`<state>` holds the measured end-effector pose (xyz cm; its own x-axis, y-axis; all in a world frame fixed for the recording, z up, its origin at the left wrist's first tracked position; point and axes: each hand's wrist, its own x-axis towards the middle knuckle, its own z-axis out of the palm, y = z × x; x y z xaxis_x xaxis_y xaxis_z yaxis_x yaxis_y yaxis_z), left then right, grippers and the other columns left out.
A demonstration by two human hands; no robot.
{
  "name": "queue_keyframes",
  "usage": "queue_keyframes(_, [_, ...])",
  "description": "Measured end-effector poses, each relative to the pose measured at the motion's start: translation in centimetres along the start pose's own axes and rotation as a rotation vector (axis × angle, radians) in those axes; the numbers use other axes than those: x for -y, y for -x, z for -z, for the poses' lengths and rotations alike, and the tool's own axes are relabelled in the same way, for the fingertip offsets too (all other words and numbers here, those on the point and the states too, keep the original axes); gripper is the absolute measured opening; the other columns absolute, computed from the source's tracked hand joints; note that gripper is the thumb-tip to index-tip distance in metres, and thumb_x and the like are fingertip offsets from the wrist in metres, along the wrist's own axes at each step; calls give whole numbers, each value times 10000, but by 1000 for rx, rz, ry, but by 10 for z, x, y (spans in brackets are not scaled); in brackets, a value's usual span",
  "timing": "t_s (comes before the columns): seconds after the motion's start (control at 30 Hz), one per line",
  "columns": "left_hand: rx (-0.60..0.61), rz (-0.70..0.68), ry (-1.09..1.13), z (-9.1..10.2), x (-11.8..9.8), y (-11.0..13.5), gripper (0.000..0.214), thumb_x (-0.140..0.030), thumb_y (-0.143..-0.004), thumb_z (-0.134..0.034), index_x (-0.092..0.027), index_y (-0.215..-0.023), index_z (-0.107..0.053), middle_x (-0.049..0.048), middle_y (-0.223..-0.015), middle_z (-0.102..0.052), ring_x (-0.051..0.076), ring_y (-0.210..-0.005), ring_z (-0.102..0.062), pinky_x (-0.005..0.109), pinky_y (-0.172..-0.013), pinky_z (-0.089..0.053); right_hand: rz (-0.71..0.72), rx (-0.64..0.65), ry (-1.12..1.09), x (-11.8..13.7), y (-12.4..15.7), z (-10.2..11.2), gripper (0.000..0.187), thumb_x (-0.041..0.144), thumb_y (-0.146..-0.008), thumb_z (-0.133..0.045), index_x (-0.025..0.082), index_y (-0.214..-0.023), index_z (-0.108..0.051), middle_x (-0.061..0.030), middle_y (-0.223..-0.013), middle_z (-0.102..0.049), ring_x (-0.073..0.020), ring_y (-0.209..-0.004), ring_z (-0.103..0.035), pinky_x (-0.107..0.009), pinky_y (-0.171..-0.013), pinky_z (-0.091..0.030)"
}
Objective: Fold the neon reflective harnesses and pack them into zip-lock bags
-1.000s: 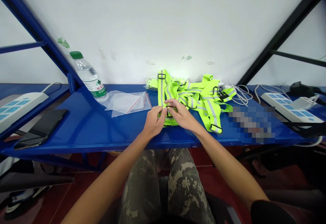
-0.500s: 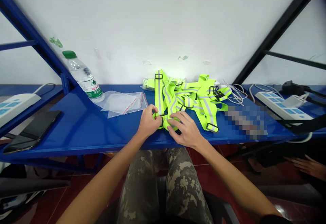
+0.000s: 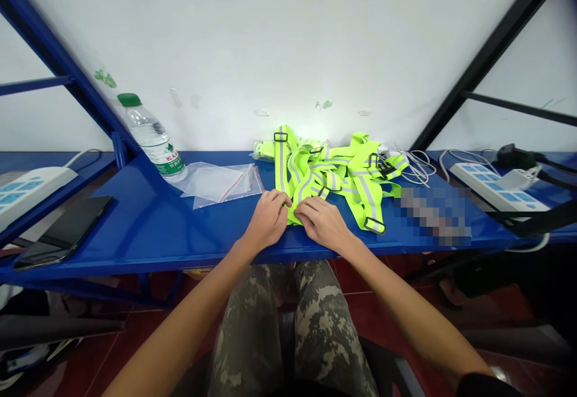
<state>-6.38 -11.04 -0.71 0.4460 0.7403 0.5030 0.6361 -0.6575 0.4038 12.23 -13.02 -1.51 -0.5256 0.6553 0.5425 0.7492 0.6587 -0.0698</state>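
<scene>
Clear bottle (image 3: 151,132) — water (image 3: 157,147) | left hand (image 3: 268,219), right hand (image 3: 322,224) — curled on reflective straps (image 3: 342,168)

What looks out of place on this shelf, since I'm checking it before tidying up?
The neon yellow reflective safety vests lie tangled in one heap, their straps crossing, beneath the left hand and right hand. To their right, a pixelated patch hides whatever lies on the blue metal shelf, so it cannot be made out.

Reflective straps (image 3: 342,174) lie on the table (image 3: 135,231) just past the left hand (image 3: 268,219) and right hand (image 3: 322,222). A plastic bag (image 3: 216,183) and a water bottle (image 3: 153,135) sit farther left.
</scene>
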Motion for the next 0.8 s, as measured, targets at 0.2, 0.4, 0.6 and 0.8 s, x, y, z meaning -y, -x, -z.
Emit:
queue_keyframes(0.2, [107, -49, -257, -3, -1, -2, 257, -299, -1013, -338, -180, -974, -562, 97, -980, -586, 237, -917, -510, 382, -840, -407, -15, 83, 100, 5, 1, 4, 254, 233, -1008, -381, 168, -990, -625, -112, -967, -649, -252, -926, -558, -366, -768, -482])
queue_keyframes(0.4, [177, -107, -133, 1, 5, 1, 281, -317, -1035, -289, -178, -968, -524, 88, -985, -584, 220, -918, -513, 374, -838, -396, 48, 83, -132, 11, 17, 16, 349, 401, -955, -527, 135, -1169, -596, -162, -1184, -632, -291, -1143, -555, -458, -1003, -446])
queue_keyframes(0.6, [169, -98, -52, 3, -1, 7, 227, -318, -1020, -349, -194, -959, -528, 73, -989, -591, 212, -919, -517, 362, -837, -393, -222, 59, -391, -10, -3, 27, 377, 391, -1004, -388, 185, -872, -674, -68, -899, -713, -199, -852, -656, -327, -807, -507])
queue_keyframes(0.8, [182, -98, -16, 4, -2, 10, 226, -313, -1016, -362, -190, -966, -546, 76, -1016, -600, 207, -923, -515, 360, -846, -398, -863, -119, -116, -79, -97, 27, 567, 597, -922, -448, 100, -1144, -605, -203, -1083, -678, -288, -921, -669, -403, -828, -503])
